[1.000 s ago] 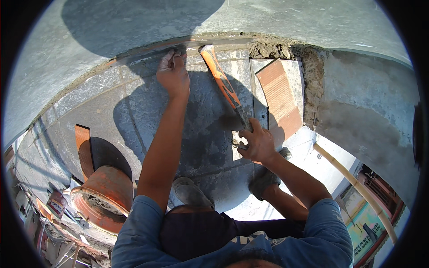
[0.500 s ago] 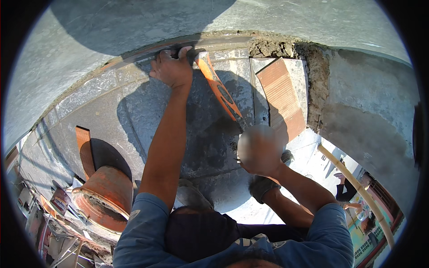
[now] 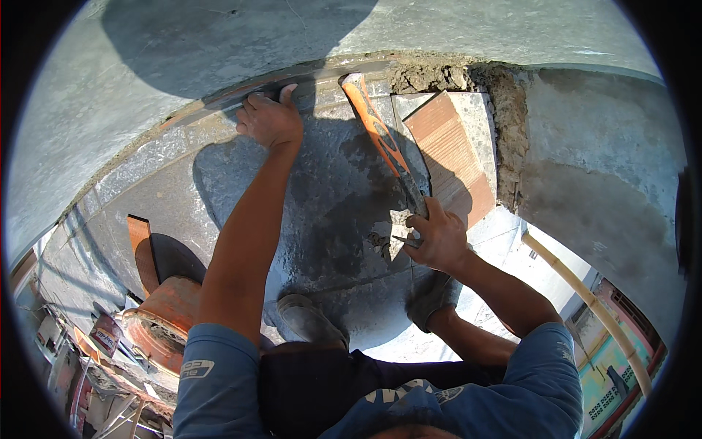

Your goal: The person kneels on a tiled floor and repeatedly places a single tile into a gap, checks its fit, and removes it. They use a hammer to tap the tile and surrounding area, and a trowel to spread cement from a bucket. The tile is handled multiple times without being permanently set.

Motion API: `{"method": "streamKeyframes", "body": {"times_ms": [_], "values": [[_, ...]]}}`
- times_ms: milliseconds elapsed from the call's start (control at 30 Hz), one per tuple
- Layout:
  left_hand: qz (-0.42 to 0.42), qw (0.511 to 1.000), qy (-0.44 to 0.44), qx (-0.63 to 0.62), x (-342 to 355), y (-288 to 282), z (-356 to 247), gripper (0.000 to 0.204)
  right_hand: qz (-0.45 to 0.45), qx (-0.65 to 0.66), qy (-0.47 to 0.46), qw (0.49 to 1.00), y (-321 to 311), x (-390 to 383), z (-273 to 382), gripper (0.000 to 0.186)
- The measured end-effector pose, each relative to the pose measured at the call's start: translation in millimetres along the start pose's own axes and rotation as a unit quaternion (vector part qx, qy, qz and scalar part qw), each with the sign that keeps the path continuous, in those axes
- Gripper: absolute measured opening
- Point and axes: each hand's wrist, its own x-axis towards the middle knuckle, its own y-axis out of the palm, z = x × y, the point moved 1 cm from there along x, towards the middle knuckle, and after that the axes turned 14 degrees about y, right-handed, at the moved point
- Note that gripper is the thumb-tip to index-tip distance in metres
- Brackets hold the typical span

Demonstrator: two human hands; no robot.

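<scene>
The hammer [image 3: 378, 139] is pointing its orange handle away from the person, toward the thin strip [image 3: 306, 76] along the foot of the wall [image 3: 453, 36]. The right hand [image 3: 442, 238] is gripping it near the metal head, its fingers closing around the neck; I suppose this reversed hold is leaving the softer handle end to face the strip. Whether that end is touching, I cannot tell. The left hand [image 3: 269, 121] is resting at the strip, perhaps for steadying it; its thumb is standing apart and the other fingers are bending, but shadow is hiding their tips, so I cannot say if they are pinching. Rightward, a ribbed brown tile [image 3: 453, 157] is lying beside the crumbly mortar [image 3: 431, 77]. Farther left, the left arm and sleeve are partly covering an orange bucket [image 3: 172, 311]. The hammer's head is mostly disappearing inside the grip.
</scene>
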Motion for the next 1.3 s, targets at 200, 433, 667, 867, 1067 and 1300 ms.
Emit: {"method": "streamKeyframes", "body": {"times_ms": [200,433,667,867,1067,1300], "values": [[0.018,0.999,-0.001,0.035,4,-1,-6,0.076,0.098,0.010,-0.072,0.992,-2,-5,-22,0.045],[0.039,0.998,-0.021,0.051,4,-6,-4,0.073,0.024,0.016,-0.058,0.998,-9,8,-47,0.040],[0.005,0.999,-0.001,0.047,1,-5,-9,0.068,0.012,0.042,-0.070,0.997,-3,-3,-58,0.041],[-0.022,1.000,0.009,0.021,2,4,5,0.072,-0.020,0.058,-0.021,0.998,-1,4,-56,0.045],[-0.003,1.000,0.008,0.021,1,0,0,0.072,0.012,0.070,-0.007,0.997,1,4,-57,0.050],[0.006,1.000,0.010,0.015,2,1,1,0.072,0.032,0.074,-0.019,0.997,4,-4,-50,0.050]]}}
